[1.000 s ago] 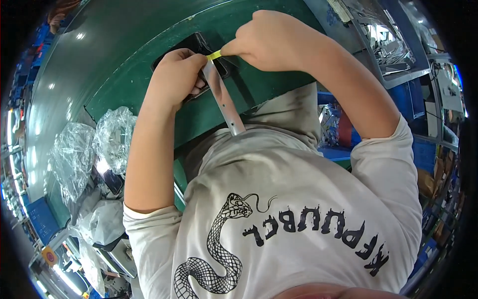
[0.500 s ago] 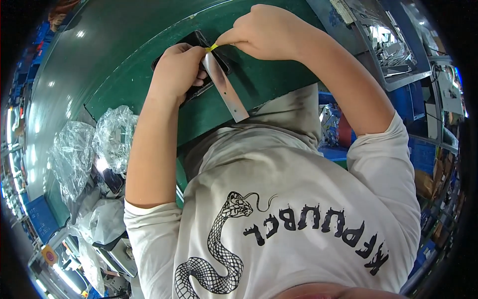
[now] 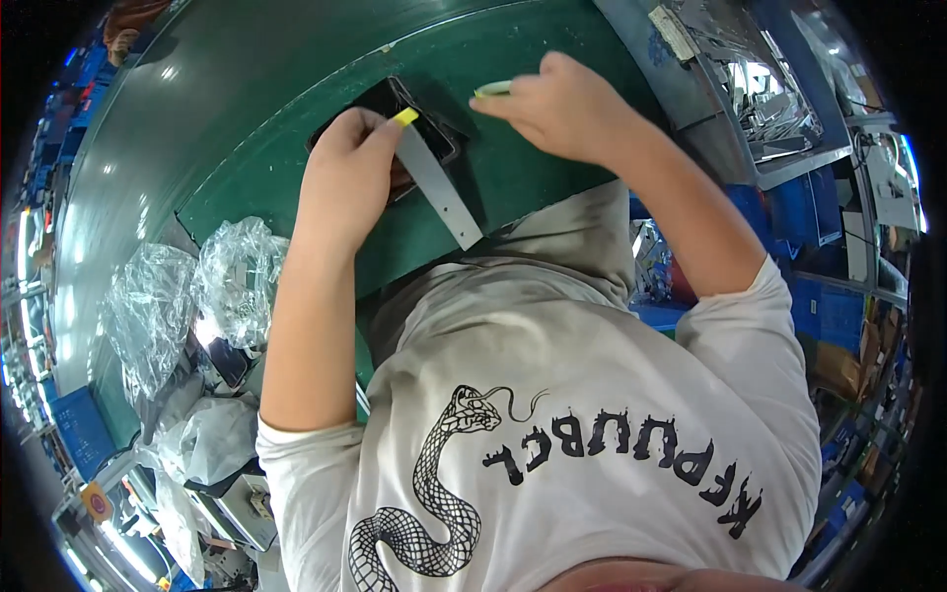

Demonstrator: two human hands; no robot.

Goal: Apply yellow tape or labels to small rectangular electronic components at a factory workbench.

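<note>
My left hand (image 3: 347, 178) is closed round the upper end of a flat grey metal strip (image 3: 439, 187) with small holes near its lower end. A short piece of yellow tape (image 3: 405, 116) sits at the strip's top, by my thumb. Off to the right, my right hand (image 3: 577, 111) is raised over the table, fingers pinched on a thin pale yellow-green piece of tape (image 3: 495, 89); motion smears it, so whether it is a roll is unclear. Behind my left hand lies a black, box-like object (image 3: 395, 96), partly hidden.
The work surface is a green table (image 3: 533, 197), its near edge against my lap. Crumpled clear plastic bags (image 3: 148, 306) are heaped at the left. A grey bin of metal pieces (image 3: 784, 123) stands at the far right, with blue crates (image 3: 819, 306) below.
My right hand has moved away from my left, right and slightly nearer. The yellow tape stretched between them is now parted, a piece staying on the strip's top end.
</note>
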